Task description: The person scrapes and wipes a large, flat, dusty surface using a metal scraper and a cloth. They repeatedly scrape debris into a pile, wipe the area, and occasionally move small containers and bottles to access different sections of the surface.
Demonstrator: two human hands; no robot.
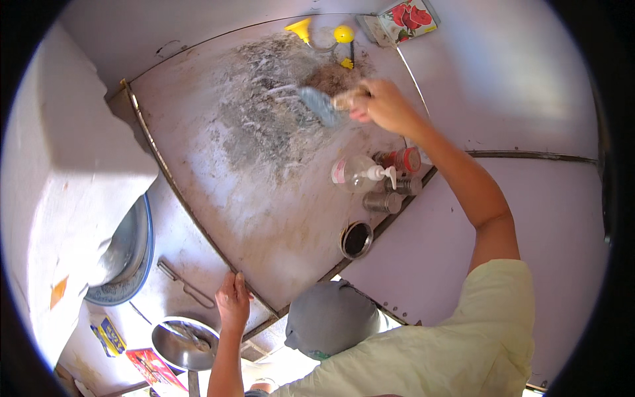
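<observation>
My right hand (387, 106) grips the wooden handle of a brush (320, 106), its blue-grey head blurred. The brush is over a pale panel (278, 238) with a large, rough dark stain (268, 109). At the panel's lower left, my left hand (234, 300) is closed around the metal edge strip (171, 183). Just right of the brush's lower side stand a clear pump bottle (354, 173) with a white pump, a red-lidded jar (407, 160) and small glass jars (382, 202). A round container (356, 240) with dark contents is near the panel's lower right edge.
A yellow funnel-shaped piece (300, 30) and yellow ball (344, 34) lie at the far edge, near a rose-printed box (409, 20). Left are a blue-rimmed basin (114, 294), metal tongs (186, 283), a steel pan (191, 360) and packets (109, 337). Grey cloth (330, 317) bulges below.
</observation>
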